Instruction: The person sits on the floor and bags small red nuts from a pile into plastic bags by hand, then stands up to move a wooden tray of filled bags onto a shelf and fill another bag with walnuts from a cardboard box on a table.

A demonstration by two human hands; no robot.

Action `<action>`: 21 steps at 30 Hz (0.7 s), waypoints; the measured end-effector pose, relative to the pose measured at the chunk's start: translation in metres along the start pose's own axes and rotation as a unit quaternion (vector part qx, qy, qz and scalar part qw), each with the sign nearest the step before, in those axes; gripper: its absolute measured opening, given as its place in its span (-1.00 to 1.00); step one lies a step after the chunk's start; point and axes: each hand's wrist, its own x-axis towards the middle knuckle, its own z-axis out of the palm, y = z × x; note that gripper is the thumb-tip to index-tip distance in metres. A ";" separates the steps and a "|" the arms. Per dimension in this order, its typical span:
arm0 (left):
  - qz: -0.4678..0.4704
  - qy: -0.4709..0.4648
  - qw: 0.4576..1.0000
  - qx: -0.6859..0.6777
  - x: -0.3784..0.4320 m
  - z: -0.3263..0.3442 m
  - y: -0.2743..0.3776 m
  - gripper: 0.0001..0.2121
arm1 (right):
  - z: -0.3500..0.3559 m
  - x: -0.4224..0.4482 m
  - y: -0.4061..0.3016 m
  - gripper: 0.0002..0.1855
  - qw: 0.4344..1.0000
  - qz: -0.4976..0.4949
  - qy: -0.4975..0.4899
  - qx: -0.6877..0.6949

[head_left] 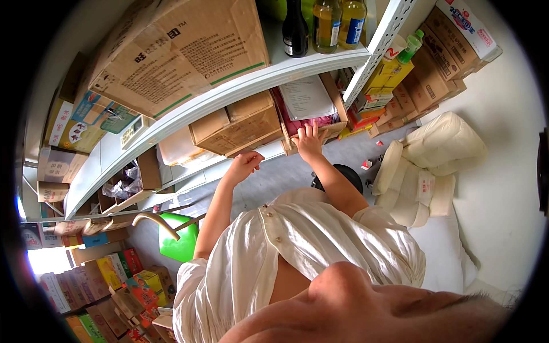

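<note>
My right hand [309,139] lies over the front edge of an open cardboard box [336,130] on a lower shelf, fingers spread and tips reaching inside. In that box, a sheet of printed paper [309,97] in a clear sleeve rests on dark pink cloth [296,125]. My left hand [243,167] is loosely curled, with nothing visible in it. It is just in front of the lower edge of a brown cardboard carton [244,124], which stands left of the open box; whether they touch is unclear.
Above runs a white metal shelf [240,81] bearing a large carton [184,51] and glass bottles [328,25]. A perforated upright [373,55] stands to the right. Around me are a black round object [349,178], a cream padded seat [429,167], a green container [176,240] and stacked cartons [433,64].
</note>
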 end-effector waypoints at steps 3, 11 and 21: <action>0.000 -0.001 1.000 0.003 0.000 0.002 0.001 -0.80 | -0.002 0.001 -0.001 -0.60 1.000 0.000 -0.001 0.002; 0.004 0.001 1.000 -0.002 -0.009 0.013 0.004 -0.80 | 0.002 -0.001 0.000 -0.57 1.000 -0.006 0.023 -0.018; -0.012 0.048 0.998 -0.023 -0.040 0.010 -0.011 -0.79 | 0.007 -0.008 -0.002 -0.56 0.997 -0.021 0.079 -0.004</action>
